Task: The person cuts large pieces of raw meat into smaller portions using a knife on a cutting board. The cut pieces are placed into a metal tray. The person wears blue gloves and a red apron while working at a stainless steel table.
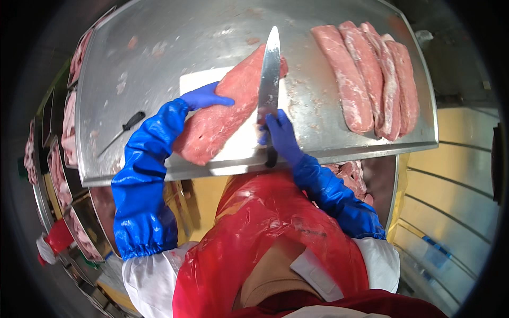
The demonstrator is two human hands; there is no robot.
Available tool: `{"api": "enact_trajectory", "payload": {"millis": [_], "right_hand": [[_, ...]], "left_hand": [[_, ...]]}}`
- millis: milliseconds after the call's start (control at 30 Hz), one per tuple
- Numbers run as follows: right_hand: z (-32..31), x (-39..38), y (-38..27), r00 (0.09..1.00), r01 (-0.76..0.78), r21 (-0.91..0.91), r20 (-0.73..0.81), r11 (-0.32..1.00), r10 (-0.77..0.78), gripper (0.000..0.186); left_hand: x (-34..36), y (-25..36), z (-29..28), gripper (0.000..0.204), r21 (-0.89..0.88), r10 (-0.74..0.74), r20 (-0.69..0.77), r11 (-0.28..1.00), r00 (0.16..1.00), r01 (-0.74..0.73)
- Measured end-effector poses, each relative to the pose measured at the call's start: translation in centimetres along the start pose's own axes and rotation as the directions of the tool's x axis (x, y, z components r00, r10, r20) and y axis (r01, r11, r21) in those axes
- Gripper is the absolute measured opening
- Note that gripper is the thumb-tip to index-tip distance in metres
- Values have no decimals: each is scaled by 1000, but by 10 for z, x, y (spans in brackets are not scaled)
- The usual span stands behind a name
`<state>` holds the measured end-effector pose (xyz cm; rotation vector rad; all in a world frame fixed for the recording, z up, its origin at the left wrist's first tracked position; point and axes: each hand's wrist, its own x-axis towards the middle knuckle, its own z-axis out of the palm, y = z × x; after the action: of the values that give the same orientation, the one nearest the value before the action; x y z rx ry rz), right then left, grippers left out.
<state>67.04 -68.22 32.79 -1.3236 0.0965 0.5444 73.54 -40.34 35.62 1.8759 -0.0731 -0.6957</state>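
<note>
A long piece of red, trimmed meat, like a loin [225,119], lies slantwise across a white cutting board [238,151] at the table's near edge. My left hand [204,97], in a blue glove, grips its left side, thumb on top and the other fingers partly hidden. In my gloved right hand [281,135] is a large, broad-bladed knife [270,74], its tip pointing away from me and its dark handle toward my apron. The blade overlaps the right side of the meat in view; whether it touches cannot be made out.
Several long loins [366,79] lie side by side at the table's right. A thin dark-handled tool [133,121] rests left of my sleeve on the steel table [159,26]. Meat-filled bins [82,233] line the left; more meat [350,177] sits below the front edge. A person's red sleeve [58,237] shows lower left.
</note>
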Motion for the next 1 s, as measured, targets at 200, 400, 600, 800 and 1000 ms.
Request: {"api": "enact_trajectory", "payload": {"millis": [200,400,600,800,1000], "right_hand": [[8,-22,-11,980,78,-757,-60,649,-187,20],[75,5,-22,766,522,-761,219,385,-605,25],[38,-24,11,982,179,-974,167,142,-88,19],[37,-17,12,984,177,-961,171,213,-45,29],[42,90,40,921,357,-919,315,169,-230,28]], "left_hand": [[-55,-60,34,87,406,145,-552,907,821,113],[-114,-79,65,111,718,260,-563,623,784,310],[-110,-69,63,121,731,165,-554,566,816,382],[-99,-58,67,123,768,93,-481,525,872,368],[-80,-47,58,125,721,55,-512,571,857,394]]}}
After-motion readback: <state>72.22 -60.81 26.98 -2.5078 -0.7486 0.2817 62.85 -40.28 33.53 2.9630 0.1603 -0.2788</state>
